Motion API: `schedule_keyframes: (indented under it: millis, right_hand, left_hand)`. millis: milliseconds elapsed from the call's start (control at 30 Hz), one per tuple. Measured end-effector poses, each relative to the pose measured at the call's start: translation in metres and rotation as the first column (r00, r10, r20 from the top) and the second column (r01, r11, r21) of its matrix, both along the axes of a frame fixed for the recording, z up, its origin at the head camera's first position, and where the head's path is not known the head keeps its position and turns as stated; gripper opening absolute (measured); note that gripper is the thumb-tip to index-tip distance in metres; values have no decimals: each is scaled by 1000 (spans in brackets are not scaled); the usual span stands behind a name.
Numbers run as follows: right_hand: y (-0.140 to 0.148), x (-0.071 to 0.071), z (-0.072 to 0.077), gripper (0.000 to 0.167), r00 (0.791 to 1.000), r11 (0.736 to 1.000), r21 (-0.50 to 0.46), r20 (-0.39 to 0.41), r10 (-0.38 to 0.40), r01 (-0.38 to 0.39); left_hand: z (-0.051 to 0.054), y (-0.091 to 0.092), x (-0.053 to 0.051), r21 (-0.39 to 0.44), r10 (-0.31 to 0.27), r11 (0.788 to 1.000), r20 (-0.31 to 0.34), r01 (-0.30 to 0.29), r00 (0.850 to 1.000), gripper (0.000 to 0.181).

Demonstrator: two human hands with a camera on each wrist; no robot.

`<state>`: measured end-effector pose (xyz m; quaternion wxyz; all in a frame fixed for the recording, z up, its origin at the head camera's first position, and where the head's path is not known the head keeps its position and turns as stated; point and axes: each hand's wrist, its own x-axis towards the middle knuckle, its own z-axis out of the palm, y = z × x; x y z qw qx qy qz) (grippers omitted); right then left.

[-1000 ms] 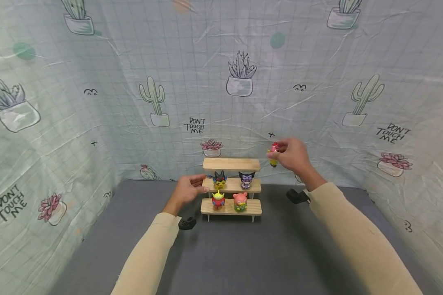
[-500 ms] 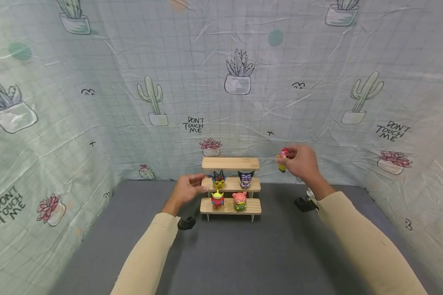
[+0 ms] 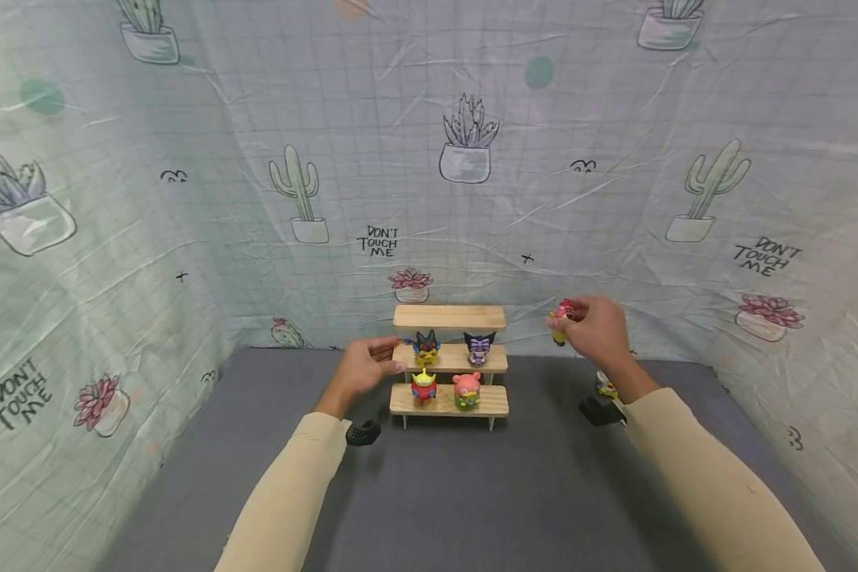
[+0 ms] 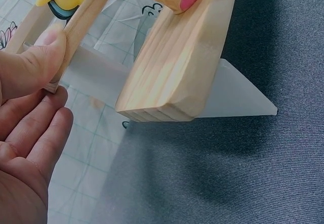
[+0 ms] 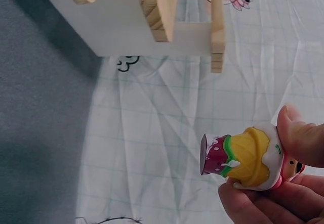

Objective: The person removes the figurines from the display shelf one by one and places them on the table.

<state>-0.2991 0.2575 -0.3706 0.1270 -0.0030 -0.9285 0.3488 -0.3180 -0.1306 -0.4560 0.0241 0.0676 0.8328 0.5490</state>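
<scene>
Pale wooden three-tiered stand was pinched at its left end by the left hand, thumb and fingers on the middle shelf. Beyond the stand's right end, the right hand hung in the air, fingers curled, clamped on a glossy yellow-bodied, maroon-based figurine, its base pointing roughly down.
</scene>
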Motion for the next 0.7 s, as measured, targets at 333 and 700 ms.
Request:
schedule_keyframes:
  millis: [333,700]
  right_hand:
    - [9,2,-14,60,1000,1000,13,9,8,-8]
    - [13,2,-30,61,1000,999,42,4,-28,28]
  left_hand:
    - [0,1,1,13,8,1000,1,-8,1000,53]
    - [1,2,1,27,6,1000,4,-6,1000,53]
